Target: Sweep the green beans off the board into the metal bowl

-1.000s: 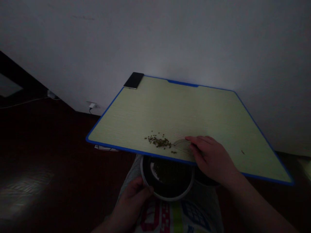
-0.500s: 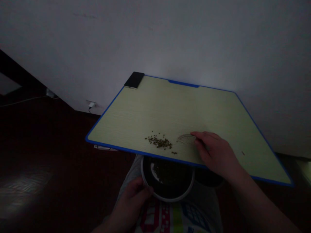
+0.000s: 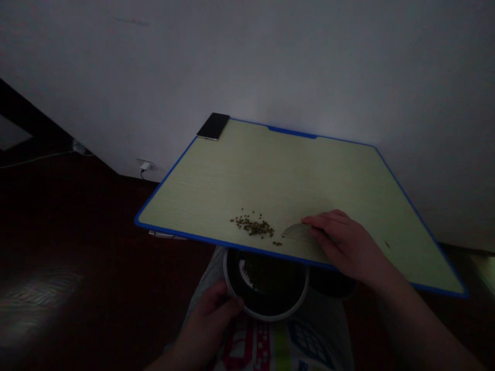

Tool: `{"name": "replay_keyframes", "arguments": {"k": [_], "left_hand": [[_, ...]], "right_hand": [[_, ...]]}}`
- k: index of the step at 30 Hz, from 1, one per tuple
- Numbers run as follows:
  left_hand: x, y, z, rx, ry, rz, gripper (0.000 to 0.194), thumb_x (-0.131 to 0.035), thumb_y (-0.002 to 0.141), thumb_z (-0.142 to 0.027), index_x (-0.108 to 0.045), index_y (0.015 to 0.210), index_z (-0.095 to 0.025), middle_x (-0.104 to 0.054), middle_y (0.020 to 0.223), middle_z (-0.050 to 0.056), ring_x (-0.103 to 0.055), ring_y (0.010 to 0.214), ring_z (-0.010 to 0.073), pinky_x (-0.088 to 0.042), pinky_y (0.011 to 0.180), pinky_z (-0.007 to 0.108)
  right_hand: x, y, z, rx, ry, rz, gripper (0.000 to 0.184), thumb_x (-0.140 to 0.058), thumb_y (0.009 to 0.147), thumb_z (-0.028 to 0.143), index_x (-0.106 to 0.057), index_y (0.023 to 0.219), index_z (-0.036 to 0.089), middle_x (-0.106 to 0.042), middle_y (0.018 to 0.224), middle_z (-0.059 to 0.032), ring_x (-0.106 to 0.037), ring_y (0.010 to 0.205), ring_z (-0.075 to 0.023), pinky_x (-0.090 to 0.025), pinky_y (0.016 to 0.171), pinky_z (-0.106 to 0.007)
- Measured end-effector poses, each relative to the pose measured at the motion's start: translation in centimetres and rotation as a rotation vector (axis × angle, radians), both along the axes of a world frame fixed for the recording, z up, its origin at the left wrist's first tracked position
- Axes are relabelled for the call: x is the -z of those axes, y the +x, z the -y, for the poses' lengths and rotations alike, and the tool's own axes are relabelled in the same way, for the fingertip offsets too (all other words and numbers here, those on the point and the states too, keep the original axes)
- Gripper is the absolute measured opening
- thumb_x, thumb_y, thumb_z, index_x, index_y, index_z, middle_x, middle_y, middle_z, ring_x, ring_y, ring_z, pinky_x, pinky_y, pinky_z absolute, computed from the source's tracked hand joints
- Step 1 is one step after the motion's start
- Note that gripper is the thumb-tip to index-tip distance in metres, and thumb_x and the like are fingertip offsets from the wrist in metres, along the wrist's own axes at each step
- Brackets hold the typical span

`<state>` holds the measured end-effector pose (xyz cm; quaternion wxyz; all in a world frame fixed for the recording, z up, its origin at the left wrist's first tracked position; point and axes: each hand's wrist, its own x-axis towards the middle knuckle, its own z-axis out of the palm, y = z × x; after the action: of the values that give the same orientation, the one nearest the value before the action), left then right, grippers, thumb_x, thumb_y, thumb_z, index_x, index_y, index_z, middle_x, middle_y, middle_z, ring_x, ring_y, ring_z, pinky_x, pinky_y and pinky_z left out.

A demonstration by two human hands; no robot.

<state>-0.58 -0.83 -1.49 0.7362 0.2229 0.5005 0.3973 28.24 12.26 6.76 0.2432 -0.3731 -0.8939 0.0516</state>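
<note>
Between the thumb and fingers of my right hand (image 3: 340, 239) is a clear protractor (image 3: 297, 231), its curved edge towards the left. Just left of its tip lies a scattered heap of small brownish-green beans or seeds (image 3: 255, 226) on the pale green tabletop (image 3: 270, 175). A couple of grains sit apart near the front edge. My left hand (image 3: 216, 312) grips the rim of a round bowl (image 3: 266, 316) on my lap, partly beneath the table edge. Dark green grains fill part of the bowl, with a pale patch of its bottom showing.
A black phone (image 3: 213, 127) lies at the table's back left corner. A second dark container (image 3: 333, 284) stands under the front edge by my right forearm. A small brown bit (image 3: 387, 244) lies on the right of the tabletop. Behind, a wall holds a plugged-in charger (image 3: 145, 167).
My right hand has drawn the protractor right, away from the heap, lifting it a little and then lowering it near the tabletop. My left hand and the bowl have stayed put.
</note>
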Motion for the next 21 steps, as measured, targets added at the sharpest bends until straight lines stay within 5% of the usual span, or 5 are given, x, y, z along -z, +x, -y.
{"name": "replay_keyframes", "arguments": {"k": [13,21], "left_hand": [[0.1,-0.2,0.1,0.007,-0.014,-0.034,0.026,-0.092,0.074,-0.046,-0.088,0.09,-0.026,-0.091,0.104,0.009,-0.081,0.111,0.0404,-0.054,0.114,0.059],[-0.3,-0.2,0.0,0.002,-0.001,-0.045,0.023,-0.093,0.072,-0.046,-0.088,0.086,-0.028,-0.091,0.094,0.006,-0.082,0.099,0.0373,-0.058,0.104,0.055]], "right_hand": [[0.0,-0.6,0.3,-0.039,-0.038,-0.027,0.028,-0.053,0.106,0.014,-0.077,0.119,0.019,-0.082,0.092,-0.0076,-0.075,0.081,-0.0217,-0.059,0.074,-0.036],[0.1,-1.7,1.0,0.021,0.005,0.012,0.03,-0.05,0.107,0.013,-0.076,0.121,0.015,-0.084,0.094,-0.0091,-0.076,0.081,-0.0218,-0.06,0.078,-0.038]]}}
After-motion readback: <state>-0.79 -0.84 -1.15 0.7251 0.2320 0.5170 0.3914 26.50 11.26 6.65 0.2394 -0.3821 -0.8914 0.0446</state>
